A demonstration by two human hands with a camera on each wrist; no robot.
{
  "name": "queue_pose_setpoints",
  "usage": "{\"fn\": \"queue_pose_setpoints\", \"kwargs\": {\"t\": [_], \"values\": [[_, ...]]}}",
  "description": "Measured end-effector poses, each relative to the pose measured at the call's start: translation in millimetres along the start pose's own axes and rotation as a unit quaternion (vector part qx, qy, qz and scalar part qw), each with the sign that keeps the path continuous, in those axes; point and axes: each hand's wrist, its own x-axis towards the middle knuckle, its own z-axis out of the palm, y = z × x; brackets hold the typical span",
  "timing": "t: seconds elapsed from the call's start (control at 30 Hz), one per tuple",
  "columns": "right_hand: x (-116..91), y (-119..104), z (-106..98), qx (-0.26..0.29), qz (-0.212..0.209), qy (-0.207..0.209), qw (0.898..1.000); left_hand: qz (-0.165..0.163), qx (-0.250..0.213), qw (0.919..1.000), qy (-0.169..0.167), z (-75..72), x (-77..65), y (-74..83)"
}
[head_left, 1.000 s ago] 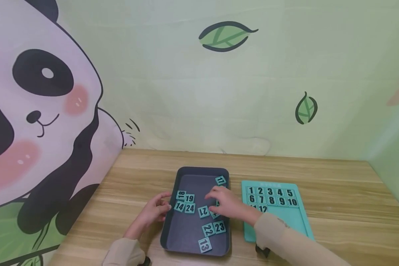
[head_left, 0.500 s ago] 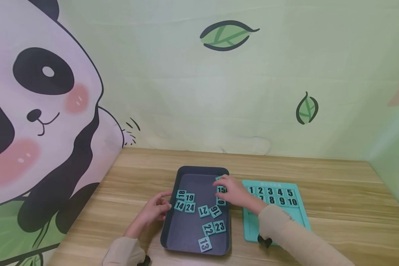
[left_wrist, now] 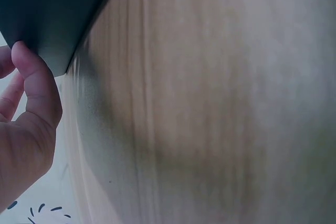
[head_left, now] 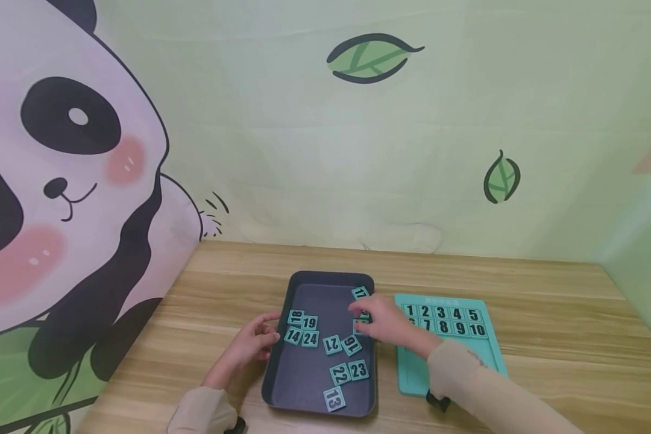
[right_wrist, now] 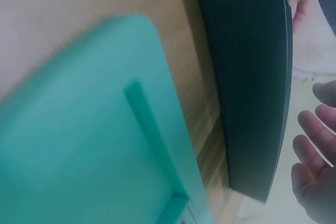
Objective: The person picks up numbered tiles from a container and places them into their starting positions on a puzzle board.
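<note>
A: Start at the grip. What is the right hand [head_left: 387, 322] doing?

B: It reaches over the right wall of the dark tray [head_left: 273, 367], fingers bent down onto a teal number tile [head_left: 360, 327] against that wall. The hand hides most of the tile, so I cannot tell whether the grip is clamped on it or only touching. In the right wrist view the fingers look loosely spread, with no tile visible between them.

A: And the left hand [head_left: 252, 343]?

B: Its fingers curl round the tray's left rim; the left wrist view shows the thumb [left_wrist: 34, 85] pressed on the dark wall.

A: What could go wrong here?

B: I judge the tile could slip. It is thin and flat and lies tight to the wall, so fingertips may skate over it or flick it onto tile 16 [head_left: 351, 345] just beside it. A hard tug could also nudge the tray toward the board.

A: How do the tiles look?

B: Small teal squares with bold black numbers, scattered at odd angles: 17 [head_left: 360, 293] near the far right corner of the tray, 13 [head_left: 334, 398] at the near end.

A: Farther out?

B: A teal board [head_left: 480, 361] lies right of the tray on the wooden bench [head_left: 548, 313], with tiles 1 to 10 [head_left: 442, 320] seated along its far rows.
</note>
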Motion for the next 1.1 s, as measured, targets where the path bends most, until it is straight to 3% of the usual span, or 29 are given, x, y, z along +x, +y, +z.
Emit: {"fn": "queue_pose_setpoints", "kwargs": {"t": [0.3,0.67,0.87,1.1], "values": [[-19,-17,14,-0.037,-0.052,-0.069,0.996,-0.004,-0.008,1.0,-0.003,-0.2,-0.2,0.2],[-30,-37,30,-0.012,-0.051,-0.183,0.982,-0.004,-0.007,1.0,-0.002,0.1,-0.1,0.5],[-34,-44,38,-0.06,-0.072,-0.206,0.974,-0.002,-0.001,1.0,-0.004,-1.0,0.3,-1.7],[-32,-46,47,-0.12,-0.103,-0.206,0.966,-0.008,-0.002,1.0,0.001,-0.3,0.6,-0.8]]}}
